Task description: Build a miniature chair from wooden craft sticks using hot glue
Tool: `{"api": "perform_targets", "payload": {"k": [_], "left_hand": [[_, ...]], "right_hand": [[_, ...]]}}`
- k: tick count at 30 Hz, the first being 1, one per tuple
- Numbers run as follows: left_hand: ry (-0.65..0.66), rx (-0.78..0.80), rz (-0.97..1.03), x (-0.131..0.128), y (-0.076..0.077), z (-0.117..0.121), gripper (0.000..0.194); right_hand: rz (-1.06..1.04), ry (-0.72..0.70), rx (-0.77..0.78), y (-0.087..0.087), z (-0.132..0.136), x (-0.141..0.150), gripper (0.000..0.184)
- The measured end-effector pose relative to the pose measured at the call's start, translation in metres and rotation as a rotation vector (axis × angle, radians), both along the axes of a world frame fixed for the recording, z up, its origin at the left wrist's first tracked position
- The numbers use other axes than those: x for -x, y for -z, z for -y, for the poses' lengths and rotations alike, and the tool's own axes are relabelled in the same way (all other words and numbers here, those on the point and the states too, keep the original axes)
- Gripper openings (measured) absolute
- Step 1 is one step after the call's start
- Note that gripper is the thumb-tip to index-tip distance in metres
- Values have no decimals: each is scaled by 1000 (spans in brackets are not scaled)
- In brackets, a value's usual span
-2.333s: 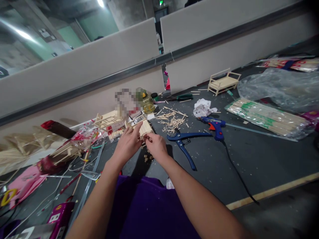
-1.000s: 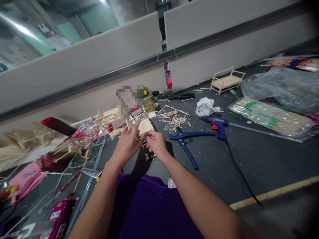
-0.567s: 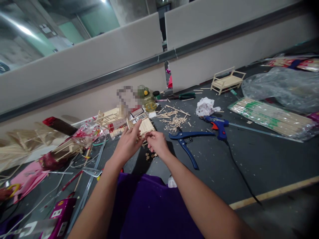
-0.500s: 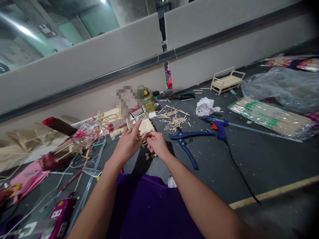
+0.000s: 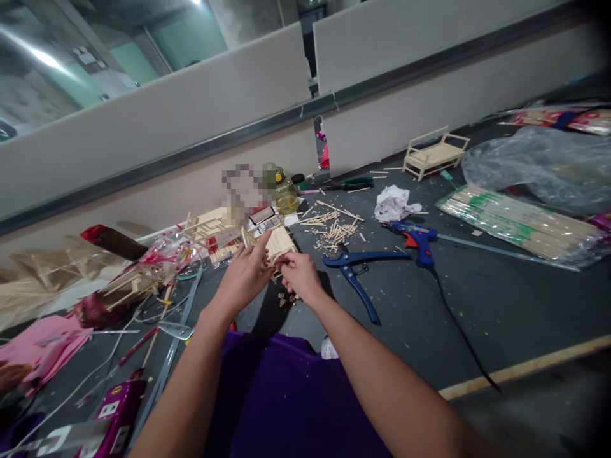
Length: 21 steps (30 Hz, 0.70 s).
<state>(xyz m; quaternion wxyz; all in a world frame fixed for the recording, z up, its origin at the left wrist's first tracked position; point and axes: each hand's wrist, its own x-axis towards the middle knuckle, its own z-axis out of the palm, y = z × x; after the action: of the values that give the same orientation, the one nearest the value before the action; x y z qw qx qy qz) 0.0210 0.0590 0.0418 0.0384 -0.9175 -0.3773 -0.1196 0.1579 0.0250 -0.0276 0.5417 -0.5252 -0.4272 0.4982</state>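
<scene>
My left hand [image 5: 245, 275] holds a small panel of glued bamboo sticks [image 5: 279, 242] by its near edge, fingers curled around it. My right hand [image 5: 298, 276] is pinched at the panel's lower right corner, thumb and fingers pressed together on a small stick piece there. Both hands meet above the dark table [image 5: 477, 305], over a few wood crumbs [image 5: 287, 298]. Purple cloth [image 5: 286, 394] covers my lap below them.
Blue cutters [image 5: 356, 270] and a blue glue gun [image 5: 417, 242] with its black cord lie to the right. Loose cut sticks [image 5: 331, 229], crumpled paper [image 5: 394, 205], a small stick bench [image 5: 432, 154], packs of sticks [image 5: 515, 222] and a plastic bag [image 5: 534, 165] lie farther back. Clutter fills the left side.
The hands have stayed almost still on the stick panel; only the fingers of the right hand have shifted slightly at its corner. The view has drifted a little.
</scene>
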Motion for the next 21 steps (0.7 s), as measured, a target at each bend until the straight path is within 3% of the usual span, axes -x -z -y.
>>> {"api": "perform_targets", "payload": {"k": [12,21], "left_hand": [[11,69,82,2,-1,1,75],[18,52,73,1,-1,1,77]], "right_hand": [[68,0,7,-9,4,-3,17],[55,38,-3,-3,2,-7,16]]}}
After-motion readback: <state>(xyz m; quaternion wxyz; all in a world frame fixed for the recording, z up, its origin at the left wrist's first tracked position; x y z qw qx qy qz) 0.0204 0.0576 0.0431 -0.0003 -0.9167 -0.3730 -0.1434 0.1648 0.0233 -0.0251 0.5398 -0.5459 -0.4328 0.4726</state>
